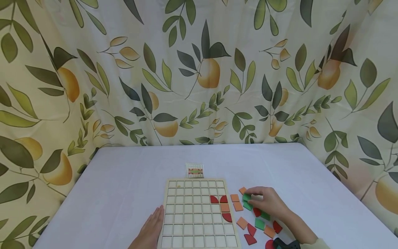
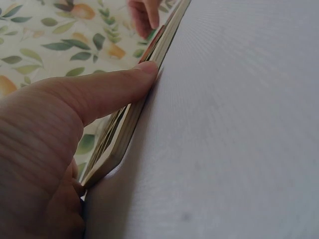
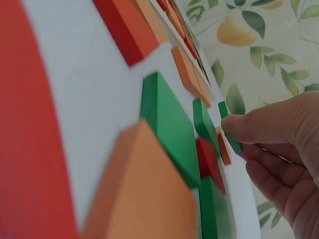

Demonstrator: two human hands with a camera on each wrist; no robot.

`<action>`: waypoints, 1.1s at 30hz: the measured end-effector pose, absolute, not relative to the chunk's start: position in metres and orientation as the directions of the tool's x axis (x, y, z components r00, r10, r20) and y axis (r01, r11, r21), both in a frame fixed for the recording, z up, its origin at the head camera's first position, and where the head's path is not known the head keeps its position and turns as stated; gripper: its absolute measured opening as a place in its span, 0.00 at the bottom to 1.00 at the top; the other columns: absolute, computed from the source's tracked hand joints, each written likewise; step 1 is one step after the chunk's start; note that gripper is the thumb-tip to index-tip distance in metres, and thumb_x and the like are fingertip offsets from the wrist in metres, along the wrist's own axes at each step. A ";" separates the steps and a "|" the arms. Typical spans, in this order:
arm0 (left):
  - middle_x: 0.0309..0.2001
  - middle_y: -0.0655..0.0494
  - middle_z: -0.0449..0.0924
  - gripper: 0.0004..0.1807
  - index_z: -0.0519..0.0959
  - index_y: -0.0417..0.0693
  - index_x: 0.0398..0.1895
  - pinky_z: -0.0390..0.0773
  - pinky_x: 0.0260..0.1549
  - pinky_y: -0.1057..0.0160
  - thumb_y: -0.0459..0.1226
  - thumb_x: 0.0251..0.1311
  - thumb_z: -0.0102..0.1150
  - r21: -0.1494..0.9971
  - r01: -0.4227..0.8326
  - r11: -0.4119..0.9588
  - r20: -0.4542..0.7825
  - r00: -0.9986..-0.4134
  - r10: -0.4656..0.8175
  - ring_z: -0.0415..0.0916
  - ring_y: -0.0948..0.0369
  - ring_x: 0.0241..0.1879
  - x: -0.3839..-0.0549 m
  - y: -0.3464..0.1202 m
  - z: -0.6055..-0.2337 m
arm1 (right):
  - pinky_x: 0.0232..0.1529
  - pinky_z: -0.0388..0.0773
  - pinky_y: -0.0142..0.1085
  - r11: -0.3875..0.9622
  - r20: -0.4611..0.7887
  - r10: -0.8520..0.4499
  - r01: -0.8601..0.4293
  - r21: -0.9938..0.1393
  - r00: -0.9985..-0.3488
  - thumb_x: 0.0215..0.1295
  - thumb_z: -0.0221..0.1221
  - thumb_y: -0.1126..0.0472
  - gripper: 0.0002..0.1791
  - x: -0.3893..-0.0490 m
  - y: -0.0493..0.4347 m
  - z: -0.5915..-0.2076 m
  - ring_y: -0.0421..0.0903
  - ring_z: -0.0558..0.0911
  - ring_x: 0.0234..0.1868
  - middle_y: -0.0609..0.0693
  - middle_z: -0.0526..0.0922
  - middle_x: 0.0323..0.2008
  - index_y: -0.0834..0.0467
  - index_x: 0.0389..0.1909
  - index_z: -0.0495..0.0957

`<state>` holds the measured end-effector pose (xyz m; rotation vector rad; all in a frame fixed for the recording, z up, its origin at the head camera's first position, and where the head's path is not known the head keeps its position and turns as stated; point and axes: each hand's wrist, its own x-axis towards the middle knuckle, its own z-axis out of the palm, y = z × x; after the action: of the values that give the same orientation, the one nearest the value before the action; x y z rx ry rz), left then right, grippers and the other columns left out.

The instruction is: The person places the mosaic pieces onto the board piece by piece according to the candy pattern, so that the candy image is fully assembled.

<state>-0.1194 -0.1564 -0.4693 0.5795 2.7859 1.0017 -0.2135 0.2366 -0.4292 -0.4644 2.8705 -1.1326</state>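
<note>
A square wooden grid board (image 1: 183,219) lies on the white table. Along its left edge rests my left hand (image 1: 152,224), fingers straight; in the left wrist view the thumb (image 2: 119,89) presses against the board's side. My right hand (image 1: 268,202), right of the board, pinches a green square tile (image 3: 233,143) between thumb and fingers. Another green tile (image 1: 247,205) lies just below that hand. On the board's right side sit three red quarter-circle tiles (image 1: 227,217) and one orange square tile (image 1: 225,207).
A small card (image 1: 194,171) with a coloured grid pattern lies at the board's far edge. Loose orange squares (image 1: 242,223), red quarter-circle tiles (image 1: 250,239) and green squares (image 1: 259,223) are scattered right of the board. A leaf-and-fruit patterned curtain (image 1: 199,114) surrounds the table.
</note>
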 end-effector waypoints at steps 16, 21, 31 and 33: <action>0.64 0.22 0.44 0.70 0.42 0.18 0.63 0.20 0.50 0.84 0.66 0.37 0.63 0.623 0.426 0.656 0.136 -0.885 0.445 0.41 0.35 0.64 -0.119 -0.159 -0.474 | 0.46 0.74 0.49 0.626 0.138 -0.423 -0.399 -0.670 -0.895 0.53 0.66 0.60 0.14 -0.217 0.214 -0.429 0.46 0.78 0.43 0.45 0.82 0.40 0.58 0.43 0.82; 0.64 0.23 0.44 0.71 0.42 0.18 0.64 0.21 0.50 0.83 0.67 0.36 0.63 0.622 0.416 0.664 0.129 -0.890 0.438 0.41 0.35 0.64 -0.118 -0.159 -0.473 | 0.45 0.75 0.49 0.601 0.133 -0.433 -0.396 -0.694 -0.891 0.54 0.65 0.63 0.14 -0.216 0.206 -0.430 0.47 0.78 0.45 0.44 0.82 0.41 0.58 0.43 0.82; 0.64 0.23 0.44 0.71 0.42 0.18 0.64 0.21 0.50 0.83 0.67 0.36 0.63 0.618 0.416 0.667 0.126 -0.890 0.438 0.41 0.35 0.64 -0.118 -0.159 -0.474 | 0.47 0.73 0.48 0.593 0.133 -0.483 -0.435 -0.678 -0.866 0.55 0.65 0.61 0.13 -0.213 0.190 -0.429 0.47 0.77 0.45 0.45 0.82 0.41 0.57 0.42 0.82; 0.64 0.23 0.44 0.70 0.42 0.18 0.64 0.21 0.50 0.83 0.67 0.36 0.63 0.615 0.417 0.669 0.127 -0.890 0.437 0.41 0.36 0.64 -0.118 -0.159 -0.474 | 0.47 0.74 0.47 0.584 0.148 -0.501 -0.459 -0.669 -0.853 0.55 0.65 0.62 0.13 -0.211 0.188 -0.428 0.46 0.77 0.45 0.45 0.82 0.41 0.58 0.42 0.82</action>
<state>-0.1184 -0.1589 -0.4744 0.7270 2.8417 1.0355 -0.2114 0.1879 -0.4280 -0.8331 2.7453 -1.1351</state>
